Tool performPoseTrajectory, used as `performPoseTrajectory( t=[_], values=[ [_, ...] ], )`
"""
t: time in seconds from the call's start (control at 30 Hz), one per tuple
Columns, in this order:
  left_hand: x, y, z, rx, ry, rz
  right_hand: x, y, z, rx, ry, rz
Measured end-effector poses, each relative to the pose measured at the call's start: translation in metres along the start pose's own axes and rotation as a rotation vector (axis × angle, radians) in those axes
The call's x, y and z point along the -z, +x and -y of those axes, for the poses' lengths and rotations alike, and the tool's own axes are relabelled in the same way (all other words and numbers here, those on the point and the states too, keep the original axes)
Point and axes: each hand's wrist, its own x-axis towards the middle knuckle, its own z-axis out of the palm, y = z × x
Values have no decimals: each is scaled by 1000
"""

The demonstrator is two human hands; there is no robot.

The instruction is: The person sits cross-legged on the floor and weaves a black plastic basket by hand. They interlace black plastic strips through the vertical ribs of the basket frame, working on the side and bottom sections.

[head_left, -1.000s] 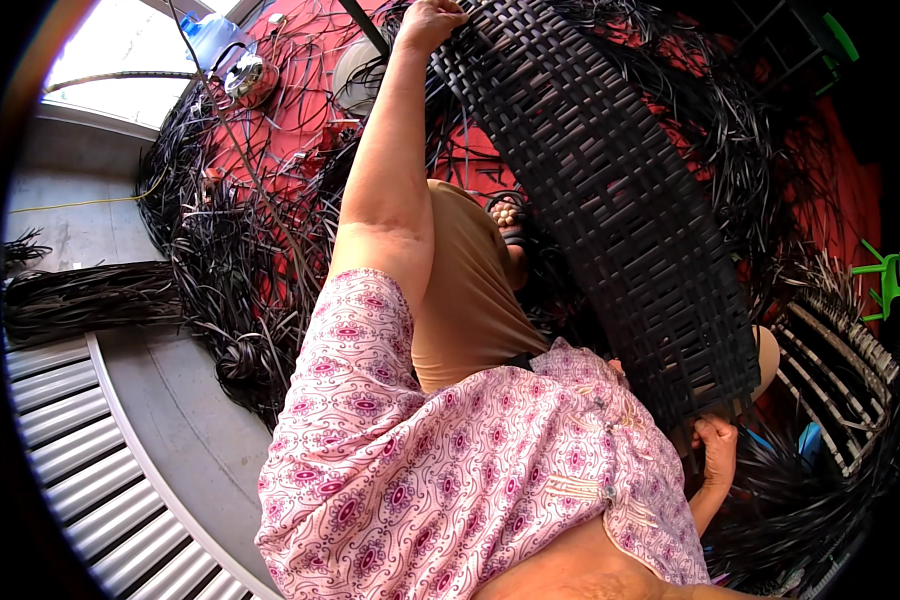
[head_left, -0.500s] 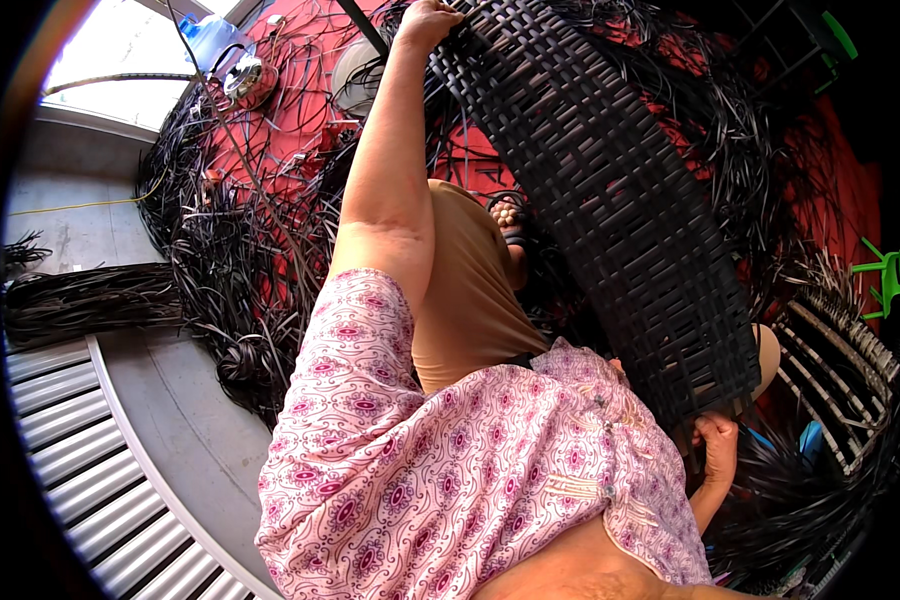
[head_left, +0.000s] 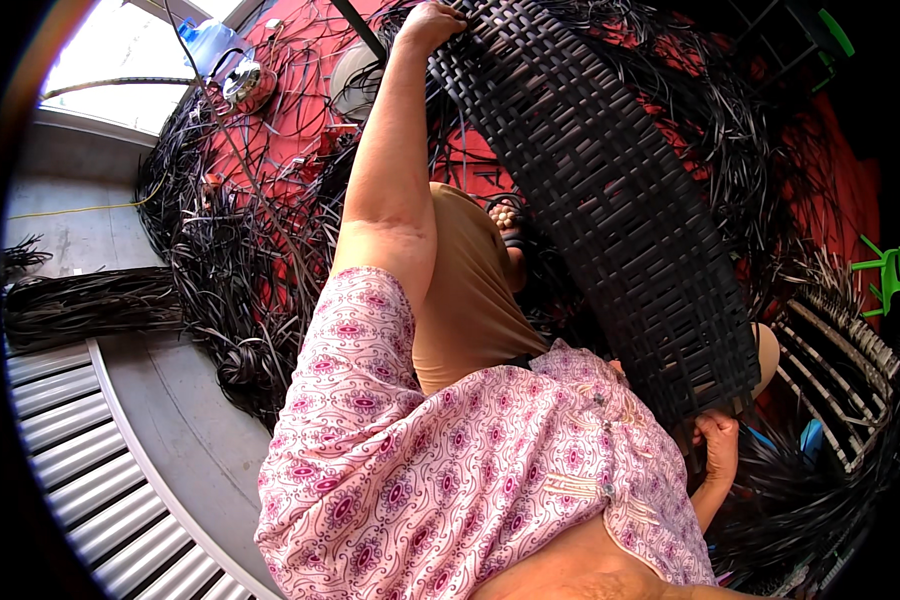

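Note:
A long woven panel [head_left: 610,190] of flat black strips slants from the top middle down to my lap at the right. My left arm is stretched far out, and my left hand [head_left: 432,24] is closed around the panel's far left edge. At the panel's near end my right hand [head_left: 717,436] has its fingers curled in against the bottom edge. Whether they pinch a strip there is too small to make out. The weave shows small gaps in its middle part. My knee in tan trousers [head_left: 470,300] is beside the panel's left edge.
Heaps of loose black strips [head_left: 240,260] cover much of the red floor covering [head_left: 300,85]. A metal kettle [head_left: 245,84] and a blue water bottle [head_left: 210,42] stand far left. A slatted grey bench [head_left: 75,430] is near left. A green plastic chair [head_left: 890,275] and a curved slatted frame [head_left: 832,385] are at the right.
Almost nothing differs. Both hands keep their places at the two ends of the woven panel.

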Motion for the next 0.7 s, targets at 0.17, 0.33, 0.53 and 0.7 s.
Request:
performPoseTrajectory(
  t=[0.17, 0.33, 0.53, 0.7],
  values=[
    [9, -7, -4, -84, -19, -96, 1, 0, -3, -3, 10, -11],
    [14, -9, -7, -97, -49, -82, -1, -2, 0, -6, 14, -10],
    [17, -6, 3, -33, -259, 5, 3, 3, -4, -9, 11, 8],
    [8, -12, -13, -12, -169, -49, 1, 1, -3, -23, 6, -5]
  ],
)
